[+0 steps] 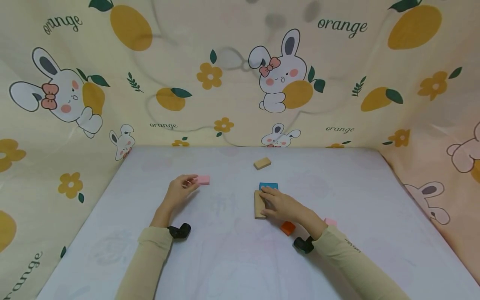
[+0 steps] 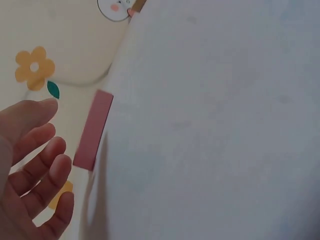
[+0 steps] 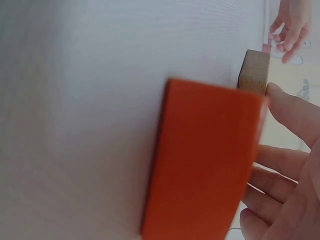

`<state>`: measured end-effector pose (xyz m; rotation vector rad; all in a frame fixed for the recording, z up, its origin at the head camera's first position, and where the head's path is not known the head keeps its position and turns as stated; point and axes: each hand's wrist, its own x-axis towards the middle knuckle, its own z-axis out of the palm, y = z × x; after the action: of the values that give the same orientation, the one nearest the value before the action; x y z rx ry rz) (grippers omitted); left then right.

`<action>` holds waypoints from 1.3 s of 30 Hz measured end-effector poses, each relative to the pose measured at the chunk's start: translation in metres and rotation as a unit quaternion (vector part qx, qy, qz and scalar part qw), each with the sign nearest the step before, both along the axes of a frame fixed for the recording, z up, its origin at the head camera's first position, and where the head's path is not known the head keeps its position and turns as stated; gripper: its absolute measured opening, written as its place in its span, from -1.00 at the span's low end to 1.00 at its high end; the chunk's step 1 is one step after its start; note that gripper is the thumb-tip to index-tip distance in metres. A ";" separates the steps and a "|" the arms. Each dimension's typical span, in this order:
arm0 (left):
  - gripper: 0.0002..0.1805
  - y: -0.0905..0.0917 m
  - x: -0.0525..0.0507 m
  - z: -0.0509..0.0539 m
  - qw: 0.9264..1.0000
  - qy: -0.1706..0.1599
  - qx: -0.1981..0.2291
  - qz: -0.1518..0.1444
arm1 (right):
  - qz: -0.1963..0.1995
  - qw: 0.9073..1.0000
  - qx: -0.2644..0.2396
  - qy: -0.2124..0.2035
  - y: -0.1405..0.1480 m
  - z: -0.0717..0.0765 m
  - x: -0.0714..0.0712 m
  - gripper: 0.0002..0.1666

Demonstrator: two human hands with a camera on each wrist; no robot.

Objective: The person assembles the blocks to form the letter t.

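Note:
At the left of the table my left hand is beside a pink block. The left wrist view shows its fingers loosely bent, with a gap between them and the pink block. My right hand reaches over to a long plain wooden block, fingers spread and fingertips at its right side. In the right wrist view the thumb meets the end of that wooden block. A blue block lies just beyond, partly covered by the right hand. Below the right hand sits an orange-red block.
Farther back lies another plain wooden block. A second pink block shows partly behind the right wrist. Black wrist cameras are strapped to both wrists. Printed cloth walls the white table at the back and sides.

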<state>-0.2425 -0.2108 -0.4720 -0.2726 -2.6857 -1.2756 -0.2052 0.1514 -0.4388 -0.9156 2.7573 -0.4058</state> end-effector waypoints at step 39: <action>-0.50 -0.013 -0.024 -0.006 0.994 -0.101 -0.030 0.033 | -0.003 1.000 -0.009 -0.011 -0.001 -0.001 -0.002 -0.24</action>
<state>-0.2662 -0.2235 -0.4782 -0.0631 -2.8777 -1.2675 -0.2068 0.1504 -0.4398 -0.9010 2.7412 -0.4414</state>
